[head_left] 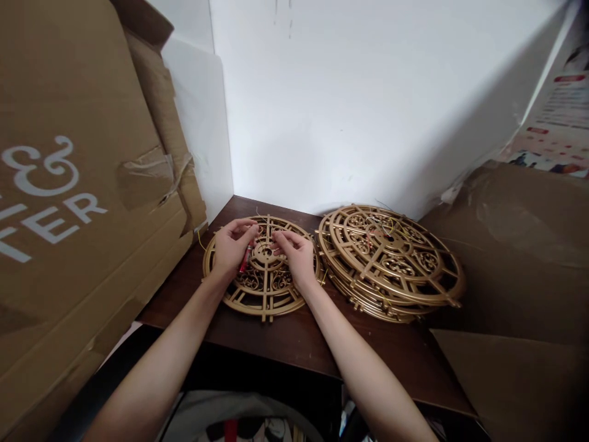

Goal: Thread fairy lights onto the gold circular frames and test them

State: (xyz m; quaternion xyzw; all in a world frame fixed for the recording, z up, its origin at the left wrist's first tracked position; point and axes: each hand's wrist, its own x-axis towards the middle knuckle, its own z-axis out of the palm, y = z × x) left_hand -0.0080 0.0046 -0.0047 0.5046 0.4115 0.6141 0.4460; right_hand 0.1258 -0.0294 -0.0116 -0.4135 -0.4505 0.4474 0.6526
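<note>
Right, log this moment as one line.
left hand: holds red item over round gold frame | right hand: fingers near hub, contents unclear | stack of gold frames: to the right, on dark table

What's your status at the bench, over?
Left hand gripping red tool; right hand fingers pinched over same gold openwork disc. Grip contents on right unclear. Disc stack close on right, hands clear of it.

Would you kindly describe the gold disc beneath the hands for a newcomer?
On the brown table, beside the white-lettered carton, lies an openwork gold disc. Unlike the discs piled to its right, it sits under the left hand and right hand.
</note>
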